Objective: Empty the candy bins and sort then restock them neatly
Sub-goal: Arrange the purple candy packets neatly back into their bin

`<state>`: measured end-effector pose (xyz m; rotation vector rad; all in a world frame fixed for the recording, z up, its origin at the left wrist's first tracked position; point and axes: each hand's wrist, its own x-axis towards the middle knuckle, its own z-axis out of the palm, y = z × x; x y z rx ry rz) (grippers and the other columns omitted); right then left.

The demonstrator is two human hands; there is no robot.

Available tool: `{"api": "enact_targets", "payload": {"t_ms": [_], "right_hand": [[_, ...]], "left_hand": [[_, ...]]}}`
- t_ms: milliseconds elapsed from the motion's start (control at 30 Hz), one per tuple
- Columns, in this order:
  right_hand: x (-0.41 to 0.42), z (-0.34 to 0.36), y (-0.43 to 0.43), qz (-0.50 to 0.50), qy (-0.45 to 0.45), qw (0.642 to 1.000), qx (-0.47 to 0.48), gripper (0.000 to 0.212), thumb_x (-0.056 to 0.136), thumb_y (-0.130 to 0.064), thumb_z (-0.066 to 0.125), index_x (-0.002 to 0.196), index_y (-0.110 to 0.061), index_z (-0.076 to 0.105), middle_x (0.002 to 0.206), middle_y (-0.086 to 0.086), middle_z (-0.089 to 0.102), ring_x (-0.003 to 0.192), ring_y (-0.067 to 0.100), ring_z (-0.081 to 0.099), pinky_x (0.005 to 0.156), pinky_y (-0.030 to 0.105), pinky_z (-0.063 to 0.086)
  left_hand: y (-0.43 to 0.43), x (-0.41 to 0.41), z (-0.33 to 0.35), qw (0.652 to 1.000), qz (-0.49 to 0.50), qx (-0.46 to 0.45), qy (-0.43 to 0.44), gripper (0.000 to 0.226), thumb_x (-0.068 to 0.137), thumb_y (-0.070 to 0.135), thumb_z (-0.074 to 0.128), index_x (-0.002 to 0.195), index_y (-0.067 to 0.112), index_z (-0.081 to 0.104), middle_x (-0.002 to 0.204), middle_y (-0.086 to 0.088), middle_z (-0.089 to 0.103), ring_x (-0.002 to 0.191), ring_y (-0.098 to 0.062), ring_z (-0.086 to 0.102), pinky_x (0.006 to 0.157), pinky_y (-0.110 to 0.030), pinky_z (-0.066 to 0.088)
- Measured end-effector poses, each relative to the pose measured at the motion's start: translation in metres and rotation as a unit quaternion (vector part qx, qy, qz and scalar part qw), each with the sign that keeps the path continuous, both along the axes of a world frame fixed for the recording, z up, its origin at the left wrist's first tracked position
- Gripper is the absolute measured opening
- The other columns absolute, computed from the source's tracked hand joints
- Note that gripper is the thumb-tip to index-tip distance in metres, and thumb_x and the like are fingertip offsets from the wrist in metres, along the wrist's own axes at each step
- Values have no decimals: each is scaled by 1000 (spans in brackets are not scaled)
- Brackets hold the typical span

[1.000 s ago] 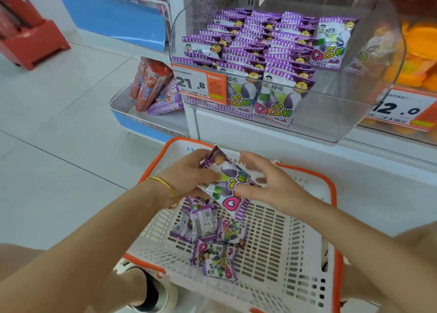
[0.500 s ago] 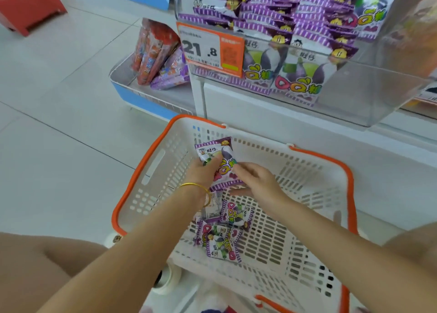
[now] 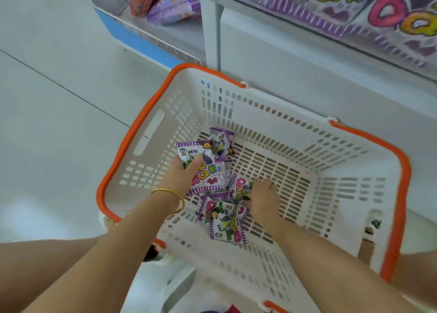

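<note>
Nearest the viewer, loose purple candy packets [image 3: 227, 227] lie on the floor of a white, orange-rimmed shopping basket [image 3: 307, 132]. Just beyond them the left hand [image 3: 181, 174], a gold bangle [image 3: 175, 195] at its wrist, grips a larger purple candy packet [image 3: 205, 168]; the right hand [image 3: 261, 195] has its fingertips on another packet [image 3: 237, 187] of the heap, though whether it grips cannot be told. Beyond the basket, a clear candy bin [image 3: 295, 26] of matching packets projects from the white shelf unit, blurred.
</note>
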<state>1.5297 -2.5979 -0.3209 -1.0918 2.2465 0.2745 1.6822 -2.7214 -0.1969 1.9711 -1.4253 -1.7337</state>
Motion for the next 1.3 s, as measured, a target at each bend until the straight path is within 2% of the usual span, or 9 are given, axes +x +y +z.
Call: {"api": "enact_targets", "payload": {"t_ms": [167, 267, 467, 600, 733, 800, 967, 1200, 1300], "right_hand": [[-29, 16, -6, -202, -234, 943, -120, 54, 83, -15, 72, 127, -1, 45, 127, 18, 48, 102, 28, 50, 80, 32, 38], [-53, 49, -23, -250, -259, 912, -198, 61, 77, -10, 78, 126, -6, 43, 123, 10, 49, 94, 22, 51, 74, 32, 43], [-84, 131, -56, -48, -261, 943, -203, 46, 78, -21, 76, 109, -17, 42, 104, 1, 51, 85, 18, 53, 65, 32, 44], [-79, 165, -59, 6, -337, 924, -182, 47, 77, -12, 76, 107, -25, 42, 102, -3, 55, 79, 18, 60, 61, 35, 52], [-66, 167, -60, -25, -426, 886, -180, 47, 72, -16, 82, 98, -31, 45, 111, 4, 66, 97, 16, 64, 82, 33, 53], [-61, 163, -59, -54, -451, 868, -199, 35, 75, -13, 78, 95, -24, 52, 100, 1, 71, 84, 9, 67, 74, 26, 50], [-50, 158, -59, -49, -386, 890, -236, 25, 80, -19, 75, 98, -14, 59, 91, 4, 63, 60, 7, 58, 55, 20, 48], [-29, 141, -55, -216, -427, 821, -312, 16, 92, -22, 60, 98, -10, 51, 91, 9, 58, 66, 19, 67, 59, 32, 59], [-21, 103, -34, -129, -342, 917, -157, 19, 96, -30, 51, 97, -11, 54, 87, 6, 62, 68, 16, 63, 65, 29, 58]], "left_hand": [[3, -4, 0, 999, -24, 17, 16, 27, 93, 40, 55, 109, 20, 45, 101, -15, 66, 82, -33, 68, 70, -48, 58], [3, -9, 1, 999, -46, 10, 19, 26, 96, 32, 51, 117, 19, 42, 95, -2, 63, 60, -8, 67, 49, -24, 55], [-2, -13, 10, 996, -58, -50, 37, 28, 96, 30, 52, 121, 21, 42, 98, 8, 57, 79, -7, 54, 58, -13, 41], [-4, -19, 18, 997, -42, -44, 40, 32, 94, 33, 56, 121, 21, 47, 106, -6, 64, 92, -28, 65, 80, -45, 55], [-4, -25, 22, 997, -62, -26, 37, 27, 94, 36, 55, 116, 23, 46, 108, -2, 61, 95, -25, 62, 83, -44, 54], [-1, -29, 27, 997, -64, 4, 50, 29, 93, 40, 55, 117, 25, 49, 109, -3, 64, 92, -25, 66, 80, -49, 57], [4, -29, 25, 987, -85, 112, 81, 102, 49, 90, 54, 138, 44, 32, 141, 1, 47, 120, -29, 54, 90, -52, 52], [1, -17, 19, 992, -54, 72, 89, 103, 48, 60, 85, 132, 20, 41, 117, -11, 66, 100, -32, 66, 85, -55, 53], [-3, -8, 17, 995, -13, 57, 83, 70, 76, 37, 76, 133, 18, 40, 115, -11, 66, 93, -29, 68, 75, -41, 56]]}}
